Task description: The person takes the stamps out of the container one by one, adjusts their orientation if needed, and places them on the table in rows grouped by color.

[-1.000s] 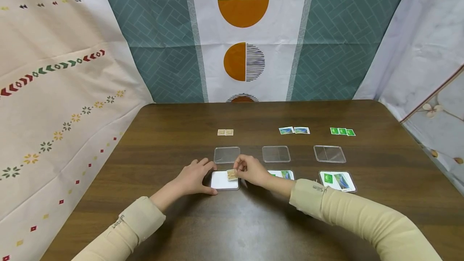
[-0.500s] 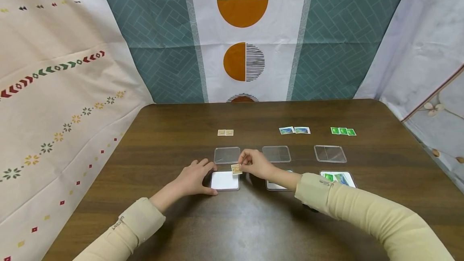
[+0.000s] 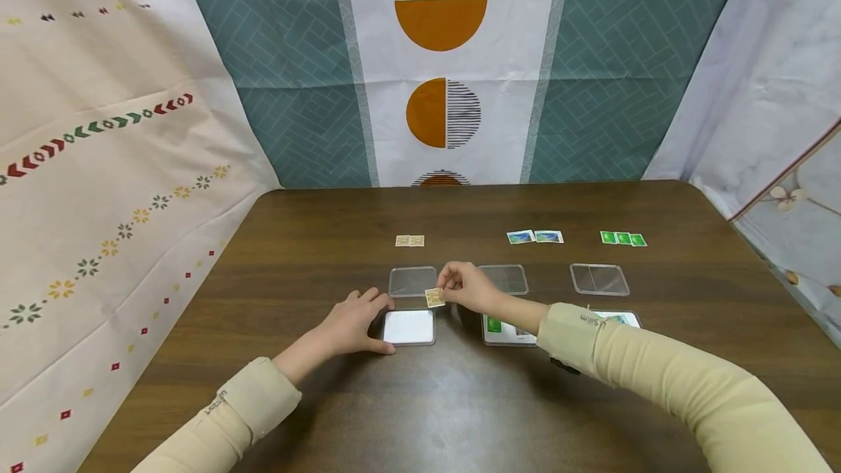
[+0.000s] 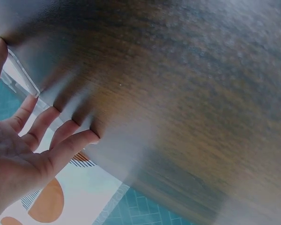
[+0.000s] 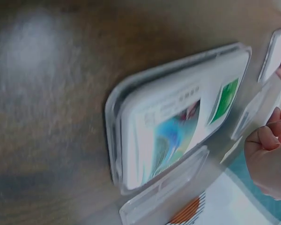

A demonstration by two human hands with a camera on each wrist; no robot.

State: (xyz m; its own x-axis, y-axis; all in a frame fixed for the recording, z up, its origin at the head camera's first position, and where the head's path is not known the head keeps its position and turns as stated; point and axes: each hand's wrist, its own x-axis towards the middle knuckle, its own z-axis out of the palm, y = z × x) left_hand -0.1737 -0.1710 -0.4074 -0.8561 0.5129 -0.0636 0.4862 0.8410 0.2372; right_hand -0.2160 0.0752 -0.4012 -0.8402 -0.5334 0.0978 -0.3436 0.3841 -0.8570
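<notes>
Handling step, seemingly: right hand (image 3: 468, 287) pinches tan stamp (image 3: 434, 298); left hand (image 3: 356, 321) spread, touching white case (image 3: 409, 328); next likely needs careful setting-down.

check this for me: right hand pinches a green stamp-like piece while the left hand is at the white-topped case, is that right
Not quite: the stamp-like piece pinched by the right hand is tan, not green, as the head view shows. The left hand is at the white-topped case.
</notes>
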